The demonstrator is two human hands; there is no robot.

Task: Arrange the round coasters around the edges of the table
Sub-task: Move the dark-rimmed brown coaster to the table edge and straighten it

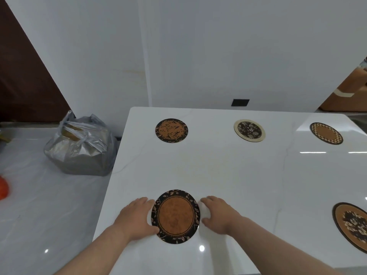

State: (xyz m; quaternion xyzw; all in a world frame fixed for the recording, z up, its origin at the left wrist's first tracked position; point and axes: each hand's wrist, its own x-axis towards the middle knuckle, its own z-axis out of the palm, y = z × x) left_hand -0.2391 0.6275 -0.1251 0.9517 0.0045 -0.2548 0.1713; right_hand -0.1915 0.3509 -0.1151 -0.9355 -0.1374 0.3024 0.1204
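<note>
On table (pixel 228 175): five coasters (pixel 175 216); two hands (pixel 137 217) flanking nearest.

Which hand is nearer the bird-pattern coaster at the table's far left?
Left. The left hand lies below and slightly left of the bird-pattern coaster; the right hand sits farther off to the right.

The tabletop (pixel 218 171) is glossy white stone-like slab, smooth and mirror-bright. The near coaster (pixel 175 216) looks matt, cork-brown centre. On the polished floor (pixel 49 215) sits a crinkled, shiny plastic bag (pixel 79 147).
</note>
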